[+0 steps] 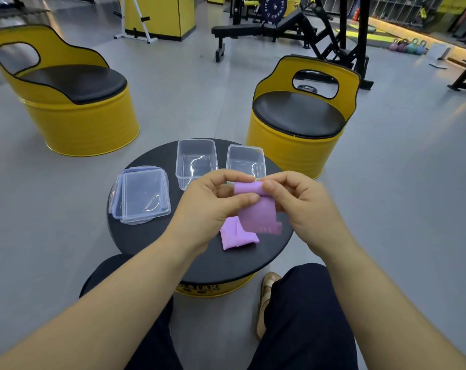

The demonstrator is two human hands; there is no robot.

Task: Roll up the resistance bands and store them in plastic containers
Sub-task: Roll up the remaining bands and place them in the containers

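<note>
Clear glossy plastic containers [196,162], matt band [257,209]

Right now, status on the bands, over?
Left hand, right hand pinching purple band, roll started, tail hanging. Second band folded on table. Left container, right container open, empty; lids stacked aside.

The bands [257,209] are lilac, the containers [195,161] clear, the surface [146,236] black, the seats [296,124] yellow with black cushions.
</note>
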